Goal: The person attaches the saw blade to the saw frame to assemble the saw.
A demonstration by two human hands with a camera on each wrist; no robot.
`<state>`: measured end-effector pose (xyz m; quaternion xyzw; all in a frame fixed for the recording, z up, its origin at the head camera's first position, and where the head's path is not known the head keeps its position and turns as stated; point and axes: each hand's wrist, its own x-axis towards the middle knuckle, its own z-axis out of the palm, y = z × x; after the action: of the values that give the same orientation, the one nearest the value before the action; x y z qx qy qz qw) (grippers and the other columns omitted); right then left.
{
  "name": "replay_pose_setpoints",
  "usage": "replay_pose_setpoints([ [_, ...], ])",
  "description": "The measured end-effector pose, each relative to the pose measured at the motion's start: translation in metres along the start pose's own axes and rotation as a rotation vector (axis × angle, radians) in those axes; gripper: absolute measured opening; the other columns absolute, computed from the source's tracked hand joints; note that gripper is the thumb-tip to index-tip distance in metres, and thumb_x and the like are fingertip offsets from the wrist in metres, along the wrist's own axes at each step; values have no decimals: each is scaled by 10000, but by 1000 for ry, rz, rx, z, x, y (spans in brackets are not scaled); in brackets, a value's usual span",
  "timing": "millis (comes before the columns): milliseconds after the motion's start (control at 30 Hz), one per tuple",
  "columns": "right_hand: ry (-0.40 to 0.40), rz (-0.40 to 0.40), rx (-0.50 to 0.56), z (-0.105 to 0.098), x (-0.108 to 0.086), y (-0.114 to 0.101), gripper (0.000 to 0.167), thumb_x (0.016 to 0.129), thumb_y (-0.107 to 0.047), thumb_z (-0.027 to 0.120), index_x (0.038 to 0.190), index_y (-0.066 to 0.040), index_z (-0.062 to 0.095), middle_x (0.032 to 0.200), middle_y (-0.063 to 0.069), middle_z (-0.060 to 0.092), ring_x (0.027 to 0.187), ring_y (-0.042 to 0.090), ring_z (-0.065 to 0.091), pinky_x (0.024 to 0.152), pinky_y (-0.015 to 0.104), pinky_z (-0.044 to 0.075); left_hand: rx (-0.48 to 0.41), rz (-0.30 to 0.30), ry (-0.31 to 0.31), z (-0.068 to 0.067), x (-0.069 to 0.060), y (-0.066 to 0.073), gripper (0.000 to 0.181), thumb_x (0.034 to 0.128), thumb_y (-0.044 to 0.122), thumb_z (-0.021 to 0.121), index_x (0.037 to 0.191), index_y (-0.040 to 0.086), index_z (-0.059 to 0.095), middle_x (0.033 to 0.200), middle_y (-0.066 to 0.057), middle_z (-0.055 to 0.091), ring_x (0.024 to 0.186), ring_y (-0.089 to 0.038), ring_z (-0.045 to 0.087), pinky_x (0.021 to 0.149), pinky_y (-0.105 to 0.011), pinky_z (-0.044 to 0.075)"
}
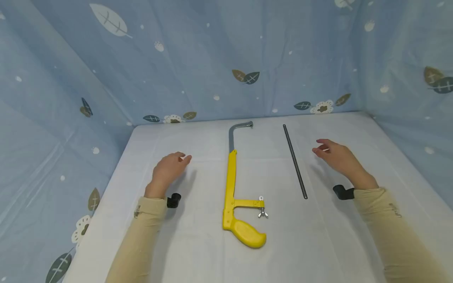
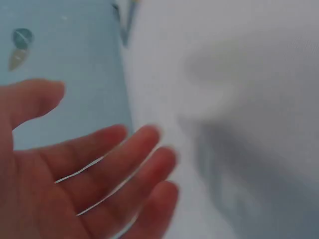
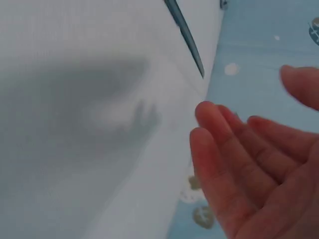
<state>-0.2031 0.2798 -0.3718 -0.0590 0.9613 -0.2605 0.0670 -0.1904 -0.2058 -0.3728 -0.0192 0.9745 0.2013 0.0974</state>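
Note:
A hacksaw frame with a yellow body and handle and a grey bent front end lies on the white table. No blade spans it; a wing nut sits on its lower arm. To its right lies a thin dark hacksaw blade, slightly slanted; part of the dark blade also shows in the right wrist view. My left hand hovers left of the frame, holding nothing, fingers relaxed and apart in the left wrist view. My right hand hovers right of the blade, likewise holding nothing, its fingers loosely bent.
The white-covered table ends at a blue leaf-patterned curtain along the back and both sides. A black wrist mount juts from the left sleeve, and another black mount from the right.

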Motion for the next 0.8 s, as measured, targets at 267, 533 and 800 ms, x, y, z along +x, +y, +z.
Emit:
replay_pose_setpoints([
  [267,-61,108,115,40,4,-8,638,905,-395,454,1305,89,341,1132,249,510,823,236,611,717,386,463,-209,-3,-196,39,-8,47,496,877,488,446,1184,112,547,794,-32,628,654,-212,568,632,-317,421],
  [533,-36,90,-32,59,2,-25,488,873,-286,517,1153,115,523,1118,260,534,929,353,556,771,462,416,-198,26,-262,65,-16,72,613,862,517,454,1335,128,414,620,-33,556,569,-178,492,751,-338,388],
  [800,16,110,-101,60,-9,-34,318,821,-174,569,985,98,586,956,243,559,776,307,542,607,380,429,-185,54,-306,77,-22,83,703,839,503,506,1403,137,302,612,-27,559,518,-169,501,656,-308,388],
])
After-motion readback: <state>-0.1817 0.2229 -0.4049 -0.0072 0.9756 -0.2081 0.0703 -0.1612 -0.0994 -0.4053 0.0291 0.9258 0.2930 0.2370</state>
